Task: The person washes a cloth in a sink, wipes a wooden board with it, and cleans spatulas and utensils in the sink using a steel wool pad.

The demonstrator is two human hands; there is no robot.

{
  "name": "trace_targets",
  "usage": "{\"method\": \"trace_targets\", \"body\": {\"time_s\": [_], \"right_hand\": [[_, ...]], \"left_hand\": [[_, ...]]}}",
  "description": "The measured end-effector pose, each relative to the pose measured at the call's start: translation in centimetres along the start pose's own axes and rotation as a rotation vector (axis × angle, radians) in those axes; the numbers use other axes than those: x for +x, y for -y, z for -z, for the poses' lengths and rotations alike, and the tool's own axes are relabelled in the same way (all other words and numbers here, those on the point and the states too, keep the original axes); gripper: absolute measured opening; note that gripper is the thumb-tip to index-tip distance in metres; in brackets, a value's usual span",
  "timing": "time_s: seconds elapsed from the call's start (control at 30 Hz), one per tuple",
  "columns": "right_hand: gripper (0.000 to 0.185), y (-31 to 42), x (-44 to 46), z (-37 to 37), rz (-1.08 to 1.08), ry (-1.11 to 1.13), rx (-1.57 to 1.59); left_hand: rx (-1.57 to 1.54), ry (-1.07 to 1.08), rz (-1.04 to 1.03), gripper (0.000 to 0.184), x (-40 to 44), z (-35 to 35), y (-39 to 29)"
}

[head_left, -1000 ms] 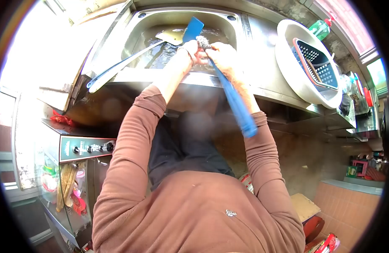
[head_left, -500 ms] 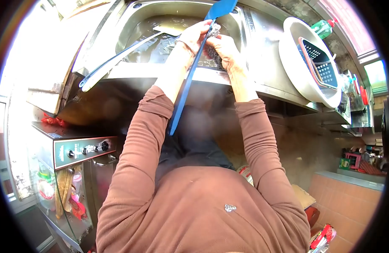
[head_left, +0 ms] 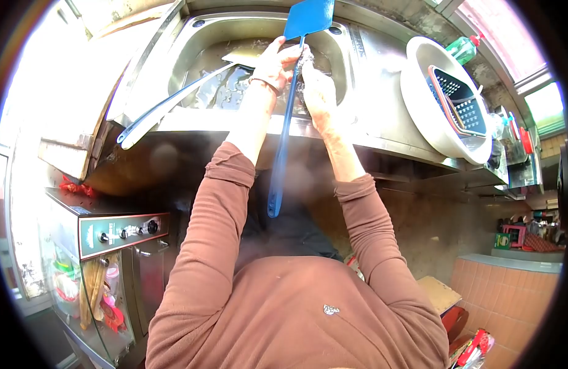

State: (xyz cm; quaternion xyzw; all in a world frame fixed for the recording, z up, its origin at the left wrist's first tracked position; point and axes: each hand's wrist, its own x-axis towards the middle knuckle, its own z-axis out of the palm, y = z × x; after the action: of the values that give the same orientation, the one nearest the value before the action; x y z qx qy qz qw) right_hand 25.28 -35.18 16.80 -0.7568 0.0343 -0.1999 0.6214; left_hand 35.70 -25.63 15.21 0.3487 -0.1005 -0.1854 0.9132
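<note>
A long blue spatula (head_left: 286, 126) is held over the sink (head_left: 173, 80), its flat blade at the top and its handle hanging toward my body. My left hand (head_left: 273, 66) is closed around it just under the blade. On the other side, my right hand (head_left: 319, 92) presses a shiny wire scrubber (head_left: 305, 58) against the handle; the fingers partly hide it. Murky water fills the sink. Another spatula with a blue and white handle (head_left: 173, 97) leans over the front left rim, its pale blade lying in the water.
Right of the sink, a white basin (head_left: 413, 92) holds a blue grater-like basket (head_left: 459, 101). Behind it stands a green bottle (head_left: 462, 50) with a red cap. A glass-fronted cabinet with knobs (head_left: 124, 230) stands below left.
The spatula has swung more upright, its blade moving left and its handle end moving right and lower. My right hand and the scrubber have shifted slightly left along with it.
</note>
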Motion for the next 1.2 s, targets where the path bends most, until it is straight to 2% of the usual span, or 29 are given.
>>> {"method": "trace_targets", "body": {"time_s": [0.07, 0.17, 0.3, 0.37, 0.43, 0.53, 0.6, 0.63, 0.67, 0.7, 0.73, 0.77, 0.8, 0.83, 0.87, 0.9, 0.93, 1.03, 1.07, 1.1, 1.17, 1.2], "right_hand": [[0.03, 0.0, 0.6, 0.0, 0.061, 0.009, -0.042], [0.023, 1.3, 1.6, 0.3, -0.279, 0.021, 0.41], [0.018, 1.2, 1.9, -0.6, -0.149, -0.031, 0.443], [0.016, 1.1, 1.9, -0.2, -0.129, -0.001, 0.442], [0.016, -0.7, 2.4, 0.1, -0.056, 0.049, 0.364], [0.015, 0.1, 1.4, 0.0, -0.082, 0.159, 0.341], [0.02, 0.9, 1.1, 0.4, -0.151, 0.206, 0.34], [0.023, 1.1, 1.0, 1.2, -0.12, 0.173, 0.281], [0.026, 1.2, 0.9, 2.4, -0.089, 0.139, 0.222], [0.028, 1.2, 0.9, 3.6, -0.06, 0.102, 0.163], [0.033, -0.2, 1.1, 4.8, -0.014, -0.106, 0.159], [0.035, 1.0, 1.0, 6.9, 0.077, -0.16, 0.012], [0.033, 1.7, 1.4, 9.3, -0.004, -0.139, 0.063], [0.032, 0.4, 1.6, 11.0, 0.037, -0.187, 0.327], [0.029, 1.7, 0.8, 12.0, 0.053, -0.316, 0.217], [0.027, 3.7, -0.1, 12.9, 0.068, -0.442, 0.105], [0.024, 4.9, -0.9, 13.8, 0.113, -0.473, 0.093], [0.018, 4.2, -2.3, 17.0, 0.231, -0.45, 0.007], [0.019, 3.2, -3.0, 18.0, 0.295, -0.436, -0.035], [0.019, 2.7, -3.6, 18.7, 0.358, -0.423, -0.077], [0.018, 2.6, -5.4, 18.5, 0.305, -0.552, -0.081], [0.017, 2.3, -6.1, 18.8, 0.286, -0.582, -0.062]], "left_hand": [[0.028, 0.019, -0.021, 0.093, -0.4, -0.5, -0.4], [0.114, -0.015, -0.102, 0.108, 0.6, 0.0, 0.3], [0.093, 0.02, -0.053, 0.105, 0.6, -0.3, -0.2], [0.177, -0.067, -0.06, 0.09, 0.3, -0.7, -0.2], [0.019, 0.066, -0.036, 0.069, 2.2, 1.9, 1.0], [-0.165, 0.058, 0.07, 0.043, -0.3, -0.8, -1.0], [-0.02, 0.113, 0.085, 0.029, 0.7, 0.2, -1.2], [0.051, 0.141, 0.095, 0.022, 1.2, 0.8, -0.9], [0.063, 0.084, -0.043, 0.017, 1.0, -0.2, -0.4], [0.186, -0.04, -0.087, 0.012, 1.1, -0.7, -0.1], [0.4, -0.068, -0.134, 0.011, 0.9, -1.1, -0.5], [0.615, -0.091, -0.185, 0.011, -0.2, -3.5, -2.4], [0.549, -0.066, -0.15, 0.012, -2.0, -6.0, -3.4], [0.696, -0.031, -0.154, 0.017, -2.3, -7.8, -4.4], [0.87, -0.006, -0.227, 0.022, -3.2, -9.8, -5.1], [1.042, 0.021, -0.304, 0.029, -3.9, -11.4, -5.1], [1.387, 0.018, -0.64, 0.036, -3.0, -11.4, -3.8], [1.852, 0.111, -0.634, 0.037, -6.1, -13.0, -1.1], [1.899, 0.125, -0.768, 0.035, -5.6, -10.5, 1.8], [1.989, 0.149, -0.641, 0.038, -7.1, -10.4, 2.9], [2.041, 0.201, -0.523, 0.041, -9.1, -9.1, 5.6], [2.067, 0.196, -0.597, 0.041, -10.0, -9.0, 6.4]]}}
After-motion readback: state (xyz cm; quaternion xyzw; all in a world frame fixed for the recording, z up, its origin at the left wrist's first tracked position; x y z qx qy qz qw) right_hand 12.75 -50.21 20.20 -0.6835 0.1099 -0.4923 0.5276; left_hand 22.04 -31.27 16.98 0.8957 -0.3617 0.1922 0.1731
